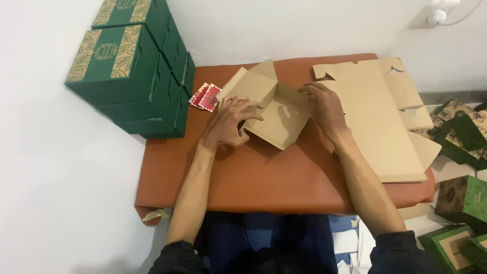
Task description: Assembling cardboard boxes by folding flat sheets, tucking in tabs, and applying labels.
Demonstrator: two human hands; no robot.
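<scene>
A half-folded brown cardboard box [276,109] lies on the brown padded table [264,177] in the middle of the head view. My left hand [231,122] grips the box's left wall, fingers curled over its edge. On the box's right edge rests my right hand [324,106], fingers pressing the raised side. The box's flaps stand partly upright, its inside facing me.
A stack of flat brown cardboard blanks [380,122] lies at the table's right. Finished green boxes [132,66] are piled at the left, with small red packets [205,96] beside them. More green boxes [461,203] lie on the floor at the right.
</scene>
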